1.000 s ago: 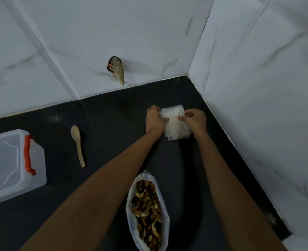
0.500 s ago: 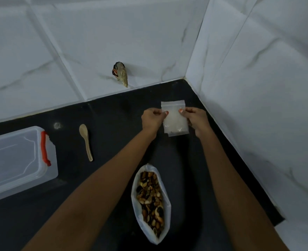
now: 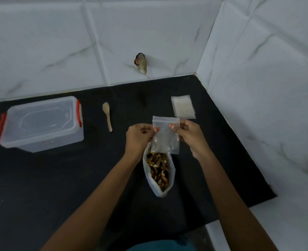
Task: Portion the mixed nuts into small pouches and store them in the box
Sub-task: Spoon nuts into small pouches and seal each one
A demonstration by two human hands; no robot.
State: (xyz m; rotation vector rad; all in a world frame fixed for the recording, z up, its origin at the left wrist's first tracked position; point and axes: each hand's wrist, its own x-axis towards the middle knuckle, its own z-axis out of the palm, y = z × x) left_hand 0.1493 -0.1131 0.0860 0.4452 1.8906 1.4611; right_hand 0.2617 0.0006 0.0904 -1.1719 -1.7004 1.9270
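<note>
An empty clear zip pouch (image 3: 165, 137) hangs upright above the counter, pinched at its top corners by my left hand (image 3: 139, 137) and my right hand (image 3: 190, 135). Just below it lies an open white bag of mixed nuts (image 3: 159, 173) on the black counter. A stack of spare pouches (image 3: 183, 106) lies flat behind my hands near the corner. A wooden spoon (image 3: 107, 115) rests on the counter to the left. Further left stands the clear plastic box (image 3: 40, 124) with red clips, lid on.
White marble-tiled walls close the counter at the back and right. A small object (image 3: 141, 63) sticks out of the back wall. The black counter (image 3: 40, 187) ends in a front right edge near the lower right.
My hands have lifted one pouch off the stack and drawn it toward me, over the nut bag. The stack stays on the counter. The camera view has shifted, showing the whole box.
</note>
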